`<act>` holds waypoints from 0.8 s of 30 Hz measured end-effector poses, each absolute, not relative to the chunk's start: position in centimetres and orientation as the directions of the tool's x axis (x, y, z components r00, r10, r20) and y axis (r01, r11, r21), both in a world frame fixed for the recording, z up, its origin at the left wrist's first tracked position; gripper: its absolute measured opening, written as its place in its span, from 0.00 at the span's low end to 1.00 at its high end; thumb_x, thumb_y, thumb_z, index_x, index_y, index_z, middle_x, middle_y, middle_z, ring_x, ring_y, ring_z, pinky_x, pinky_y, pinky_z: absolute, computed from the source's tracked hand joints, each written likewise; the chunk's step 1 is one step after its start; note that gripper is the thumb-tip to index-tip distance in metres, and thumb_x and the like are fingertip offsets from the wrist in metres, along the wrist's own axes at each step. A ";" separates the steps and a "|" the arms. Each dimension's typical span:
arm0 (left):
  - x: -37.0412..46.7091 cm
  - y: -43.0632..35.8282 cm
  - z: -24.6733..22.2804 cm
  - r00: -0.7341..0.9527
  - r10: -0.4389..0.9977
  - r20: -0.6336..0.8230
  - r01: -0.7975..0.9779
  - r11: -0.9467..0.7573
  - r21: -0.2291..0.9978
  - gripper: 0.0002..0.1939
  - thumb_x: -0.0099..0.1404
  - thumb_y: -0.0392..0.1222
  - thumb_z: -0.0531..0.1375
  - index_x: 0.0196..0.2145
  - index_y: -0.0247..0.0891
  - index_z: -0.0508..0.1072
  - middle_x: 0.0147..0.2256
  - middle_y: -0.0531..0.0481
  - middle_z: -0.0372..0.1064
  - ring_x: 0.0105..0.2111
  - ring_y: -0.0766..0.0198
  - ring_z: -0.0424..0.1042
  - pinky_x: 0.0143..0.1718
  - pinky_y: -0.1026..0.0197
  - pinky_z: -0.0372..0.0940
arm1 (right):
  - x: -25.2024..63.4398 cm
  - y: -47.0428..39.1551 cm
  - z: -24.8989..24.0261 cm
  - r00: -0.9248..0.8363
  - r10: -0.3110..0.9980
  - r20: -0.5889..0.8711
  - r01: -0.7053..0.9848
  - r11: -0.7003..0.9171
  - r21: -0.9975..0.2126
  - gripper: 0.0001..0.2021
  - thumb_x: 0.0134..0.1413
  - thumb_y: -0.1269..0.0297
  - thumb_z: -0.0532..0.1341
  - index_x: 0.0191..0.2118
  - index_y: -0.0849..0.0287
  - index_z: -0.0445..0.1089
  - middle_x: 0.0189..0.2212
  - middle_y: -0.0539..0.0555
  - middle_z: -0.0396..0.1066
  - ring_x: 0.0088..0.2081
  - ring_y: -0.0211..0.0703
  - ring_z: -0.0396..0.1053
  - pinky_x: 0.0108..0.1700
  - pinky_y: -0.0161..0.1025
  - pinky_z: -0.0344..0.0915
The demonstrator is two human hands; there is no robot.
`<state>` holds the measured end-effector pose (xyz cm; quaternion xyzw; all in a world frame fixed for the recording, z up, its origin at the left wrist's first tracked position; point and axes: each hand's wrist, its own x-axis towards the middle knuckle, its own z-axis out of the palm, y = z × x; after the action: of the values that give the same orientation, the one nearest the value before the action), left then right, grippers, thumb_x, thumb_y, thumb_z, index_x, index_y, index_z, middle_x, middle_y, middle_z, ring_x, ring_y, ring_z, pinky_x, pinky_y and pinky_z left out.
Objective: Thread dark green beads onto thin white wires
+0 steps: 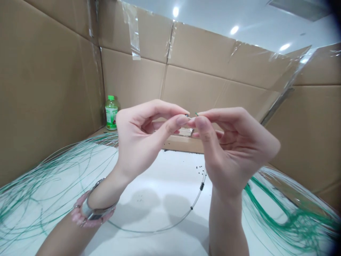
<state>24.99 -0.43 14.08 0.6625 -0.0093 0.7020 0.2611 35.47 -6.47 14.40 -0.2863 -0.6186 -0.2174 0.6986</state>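
Observation:
My left hand (151,133) and my right hand (226,142) are raised at the centre, fingertips nearly touching. Between the left thumb and forefinger is a small dark piece (187,115), too small to make out fully. The right thumb and forefinger pinch the end of a thin wire, its pale part (191,118) spanning the gap and a green tip (197,114) showing above the thumb. Below, a pale and green cable (176,224) with black beads (201,186) on it curves over the white surface and passes behind my right hand.
Loose green and white wires (34,192) spread at the left, and a green bundle (277,217) lies at the right. A green-capped bottle (111,113) stands at the back left. Cardboard walls (197,78) surround the white table (138,213). Tiny black beads (199,170) are scattered near its back edge.

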 end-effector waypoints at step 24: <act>24.5 0.1 13.9 0.061 0.232 0.971 -0.306 -0.921 0.239 0.06 0.56 0.31 0.64 0.31 0.41 0.76 0.28 0.55 0.73 0.27 0.70 0.71 0.25 0.69 0.70 | 36.4 -7.3 14.8 -0.070 0.060 0.996 0.829 0.558 0.025 0.09 0.45 0.78 0.63 0.29 0.55 0.72 0.23 0.49 0.66 0.24 0.37 0.63 0.25 0.37 0.63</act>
<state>24.49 0.13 13.92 0.7012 -0.0264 0.6848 0.1966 36.43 -7.34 14.84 -0.3391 -0.6553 -0.3253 0.5914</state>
